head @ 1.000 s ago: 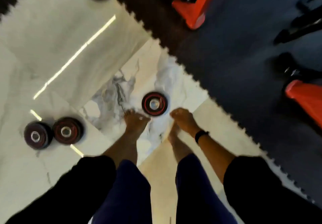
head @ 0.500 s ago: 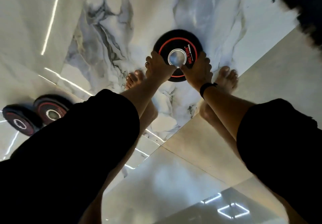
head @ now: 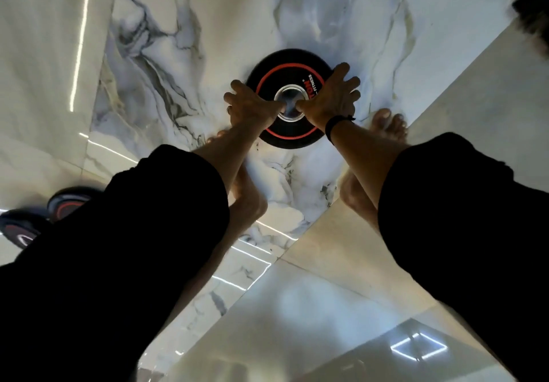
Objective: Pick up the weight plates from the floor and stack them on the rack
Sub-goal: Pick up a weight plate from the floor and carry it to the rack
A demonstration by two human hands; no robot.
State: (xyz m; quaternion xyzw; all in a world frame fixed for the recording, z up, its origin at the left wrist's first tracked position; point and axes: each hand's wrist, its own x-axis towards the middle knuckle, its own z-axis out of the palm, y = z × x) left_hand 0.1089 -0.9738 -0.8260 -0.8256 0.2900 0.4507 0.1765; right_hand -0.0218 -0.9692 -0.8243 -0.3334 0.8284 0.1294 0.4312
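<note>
A black weight plate with a red ring and a steel hub lies flat on the marble floor in front of my bare feet. My left hand grips its left edge, thumb reaching into the hub. My right hand, with a black wristband, grips the right side, fingers curled over the rim. Two more plates lie at the far left, partly hidden behind my left sleeve. No rack is in view.
White veined marble floor spreads around the plate, with beige tiles nearer me. A dark foam mat edge shows in the top right corner. My bare feet stand just behind the plate.
I have bent lower and the plate looms larger. Both hands have slid from its near edge onto its sides, thumbs now at the hub.
</note>
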